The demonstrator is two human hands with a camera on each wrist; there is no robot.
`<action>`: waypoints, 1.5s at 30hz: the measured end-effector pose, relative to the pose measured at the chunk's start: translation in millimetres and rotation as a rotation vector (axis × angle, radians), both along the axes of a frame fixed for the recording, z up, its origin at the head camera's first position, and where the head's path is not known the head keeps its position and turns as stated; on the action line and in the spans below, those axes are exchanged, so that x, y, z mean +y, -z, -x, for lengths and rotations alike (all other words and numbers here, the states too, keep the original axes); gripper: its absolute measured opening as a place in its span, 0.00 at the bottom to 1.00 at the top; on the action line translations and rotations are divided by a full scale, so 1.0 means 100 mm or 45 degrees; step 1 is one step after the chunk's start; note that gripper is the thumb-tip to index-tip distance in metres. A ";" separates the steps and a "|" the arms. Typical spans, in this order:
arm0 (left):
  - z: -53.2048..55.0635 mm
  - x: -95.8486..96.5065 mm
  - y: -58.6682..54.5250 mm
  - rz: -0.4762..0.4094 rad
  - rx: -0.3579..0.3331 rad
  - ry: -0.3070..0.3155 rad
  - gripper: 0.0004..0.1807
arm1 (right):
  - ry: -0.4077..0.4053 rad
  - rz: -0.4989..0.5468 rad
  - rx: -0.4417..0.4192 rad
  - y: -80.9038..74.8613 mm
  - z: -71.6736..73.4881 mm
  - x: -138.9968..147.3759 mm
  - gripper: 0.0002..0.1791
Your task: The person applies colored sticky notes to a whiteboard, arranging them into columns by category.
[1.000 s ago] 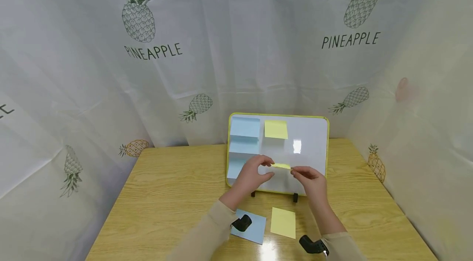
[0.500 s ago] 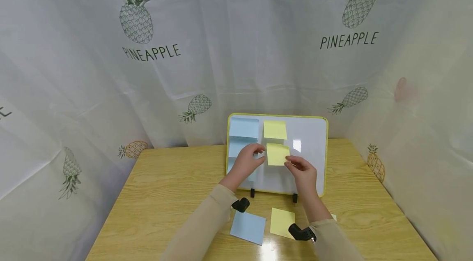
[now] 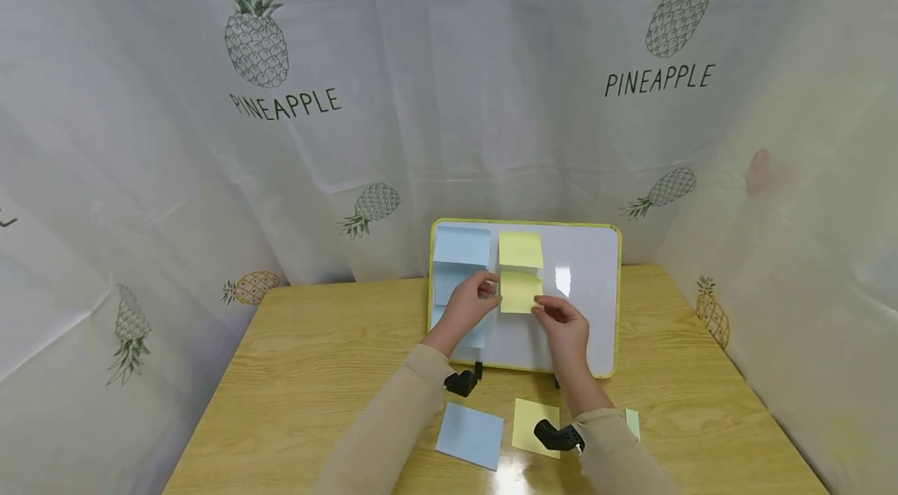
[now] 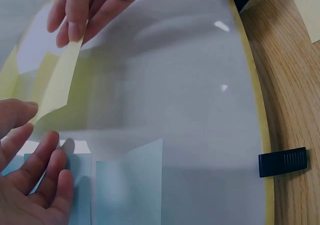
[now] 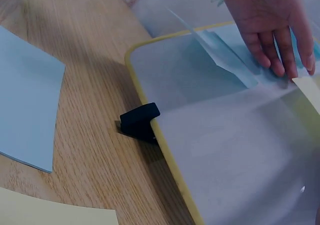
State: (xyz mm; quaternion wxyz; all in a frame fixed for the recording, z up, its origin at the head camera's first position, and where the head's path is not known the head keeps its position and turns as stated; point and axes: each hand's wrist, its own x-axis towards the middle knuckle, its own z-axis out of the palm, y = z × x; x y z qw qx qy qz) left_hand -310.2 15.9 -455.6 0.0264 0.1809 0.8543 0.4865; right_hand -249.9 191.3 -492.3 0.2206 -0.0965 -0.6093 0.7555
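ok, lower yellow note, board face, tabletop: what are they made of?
Lower yellow note: matte paper, most likely; thin, curling sheet.
Board face: glossy white, coated metal or plastic, can't tell which; bright glare spot.
Tabletop: semi-gloss wood or wood-look laminate; grain shows, light reflects.

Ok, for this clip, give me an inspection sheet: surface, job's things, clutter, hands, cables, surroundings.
Surface: wood-grain table.
Job's things: whiteboard with three blue notes and an upper yellow note; lower yellow note before it, contact unclear; blue pad, yellow paper on table.
Clutter: green paper, partly hidden by right sleeve.
Hands: right hand pinches lower yellow note's right edge; left hand at its left edge, grip unclear.
Cables: nothing seen.
Surroundings: pineapple-print curtain behind.
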 end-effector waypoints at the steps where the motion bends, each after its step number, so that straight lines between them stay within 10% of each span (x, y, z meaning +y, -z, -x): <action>1: 0.01 0.00 0.01 -0.002 -0.005 -0.001 0.18 | -0.002 -0.009 0.011 -0.02 -0.02 -0.01 0.09; 45: 0.07 0.16 -0.01 0.005 -0.105 -0.051 0.26 | -0.069 -0.251 0.001 0.18 0.02 0.05 0.11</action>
